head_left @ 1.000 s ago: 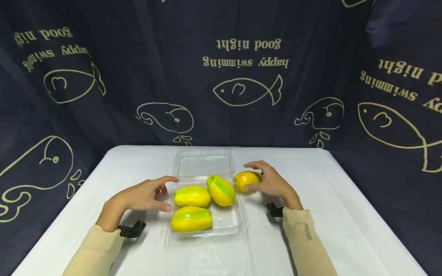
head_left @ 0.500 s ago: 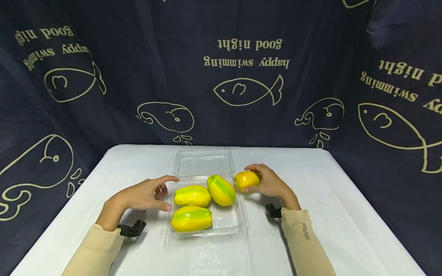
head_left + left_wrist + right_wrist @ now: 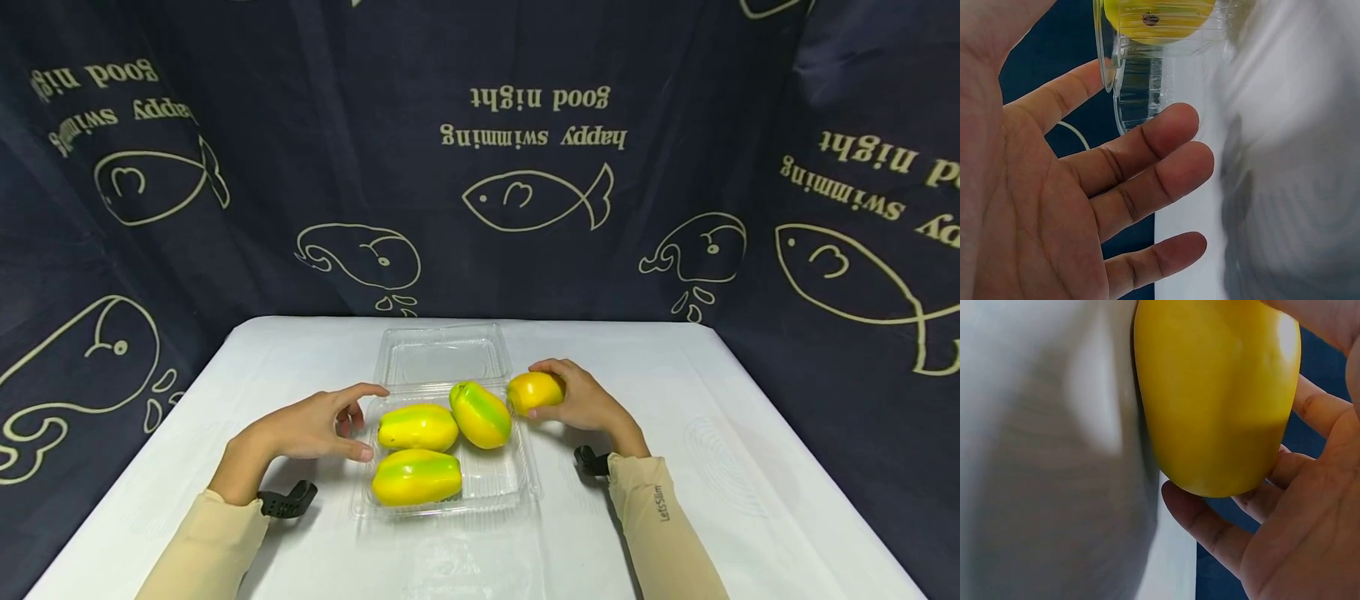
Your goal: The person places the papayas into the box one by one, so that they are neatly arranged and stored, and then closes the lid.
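"Spreading thumb and fingers apart, the left hand (image 3: pixel 311 425) hung released beside the clear box (image 3: pixel 491 479). How was the right hand (image 3: pixel 588 400) posed?"

"Angled leftward, it grasped the yellow fruit (image 3: pixel 531 392), thumb on the near side, fingers on the far side."

"Where was that fruit, and which way did it point?"

"Just beside the box's right rim, on or barely over the tabletop (image 3: pixel 675 375); its long axis ran roughly left to right, the uncovered end facing the box."
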The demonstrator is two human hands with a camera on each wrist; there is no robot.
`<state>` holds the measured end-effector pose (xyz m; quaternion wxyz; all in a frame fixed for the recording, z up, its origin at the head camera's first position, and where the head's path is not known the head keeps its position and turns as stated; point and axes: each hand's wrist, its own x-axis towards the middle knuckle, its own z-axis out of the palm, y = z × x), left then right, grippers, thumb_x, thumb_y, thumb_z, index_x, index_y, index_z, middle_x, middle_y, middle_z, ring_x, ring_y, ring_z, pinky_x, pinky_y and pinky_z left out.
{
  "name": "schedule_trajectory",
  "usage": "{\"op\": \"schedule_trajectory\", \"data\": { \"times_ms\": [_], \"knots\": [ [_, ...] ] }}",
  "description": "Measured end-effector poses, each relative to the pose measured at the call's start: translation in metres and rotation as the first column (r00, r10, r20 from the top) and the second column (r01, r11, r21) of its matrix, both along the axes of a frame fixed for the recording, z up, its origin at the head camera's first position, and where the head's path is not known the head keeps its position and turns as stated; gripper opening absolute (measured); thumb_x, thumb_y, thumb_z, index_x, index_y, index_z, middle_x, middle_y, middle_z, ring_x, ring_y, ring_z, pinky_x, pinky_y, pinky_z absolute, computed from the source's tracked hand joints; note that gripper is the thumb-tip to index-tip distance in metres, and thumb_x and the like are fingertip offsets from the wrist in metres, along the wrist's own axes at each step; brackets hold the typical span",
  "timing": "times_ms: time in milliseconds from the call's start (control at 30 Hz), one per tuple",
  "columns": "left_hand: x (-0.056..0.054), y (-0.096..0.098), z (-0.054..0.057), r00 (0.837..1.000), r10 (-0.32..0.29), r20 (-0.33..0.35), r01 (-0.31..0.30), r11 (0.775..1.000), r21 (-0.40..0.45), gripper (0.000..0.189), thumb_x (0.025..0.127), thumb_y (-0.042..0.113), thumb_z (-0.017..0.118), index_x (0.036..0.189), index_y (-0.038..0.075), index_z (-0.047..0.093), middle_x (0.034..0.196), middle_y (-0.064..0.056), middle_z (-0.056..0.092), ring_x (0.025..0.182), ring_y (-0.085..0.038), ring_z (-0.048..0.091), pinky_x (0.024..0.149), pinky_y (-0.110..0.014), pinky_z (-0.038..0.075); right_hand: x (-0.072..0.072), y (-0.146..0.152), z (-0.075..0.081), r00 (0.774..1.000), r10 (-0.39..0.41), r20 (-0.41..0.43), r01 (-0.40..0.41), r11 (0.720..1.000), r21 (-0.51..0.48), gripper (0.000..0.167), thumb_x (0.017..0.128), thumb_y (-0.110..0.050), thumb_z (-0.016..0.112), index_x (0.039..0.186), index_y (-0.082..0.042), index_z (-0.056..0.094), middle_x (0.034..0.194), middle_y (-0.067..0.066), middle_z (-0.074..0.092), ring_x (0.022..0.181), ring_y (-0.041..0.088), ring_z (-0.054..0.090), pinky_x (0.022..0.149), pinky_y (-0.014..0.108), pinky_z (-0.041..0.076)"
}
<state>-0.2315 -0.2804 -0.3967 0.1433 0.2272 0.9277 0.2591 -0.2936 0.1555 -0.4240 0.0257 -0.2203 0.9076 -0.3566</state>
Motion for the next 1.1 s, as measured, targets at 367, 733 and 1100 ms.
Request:
{"op": "schedule_trajectory", "data": {
  "times_ms": [367,733,1100],
  "knots": [
    [0.001,0.001,0.002,1.000,-0.014,0.003,0.014,1.000,0.008,0.085,0.080,0.050,0.081,0.150,0.028,0.039,0.103,-0.003,0.063,0.084,-0.016,0.059,0.072,-0.029,0.047,0.000,0.002,0.001,1.000,0.004,-0.008,-0.004,1.000,-0.008,0.072,0.074,-0.036,0.089,0.136,-0.016,0.057,0.131,0.007,0.059,0.118,0.027,0.056,0.102,0.050,0.044],
    [0.001,0.001,0.002,1.000,-0.010,0.010,0.010,1.000,0.000,0.087,0.080,0.051,0.081,0.151,0.027,0.038,0.103,-0.003,0.063,0.085,-0.016,0.059,0.072,-0.030,0.048,-0.001,0.008,0.003,0.999,-0.052,0.008,0.052,0.998,-0.041,0.069,0.073,-0.032,0.089,0.133,-0.017,0.058,0.132,0.006,0.060,0.115,0.025,0.057,0.100,0.046,0.043],
    [0.001,0.001,0.003,1.000,-0.012,0.005,0.013,1.000,-0.005,0.086,0.080,0.051,0.081,0.151,0.027,0.039,0.102,-0.003,0.063,0.085,-0.016,0.059,0.072,-0.030,0.047,-0.004,0.014,0.007,0.994,-0.106,-0.014,0.105,0.992,-0.077,0.070,0.074,-0.033,0.088,0.134,-0.015,0.056,0.129,0.008,0.061,0.110,0.025,0.059,0.099,0.045,0.044]
  ]
}}
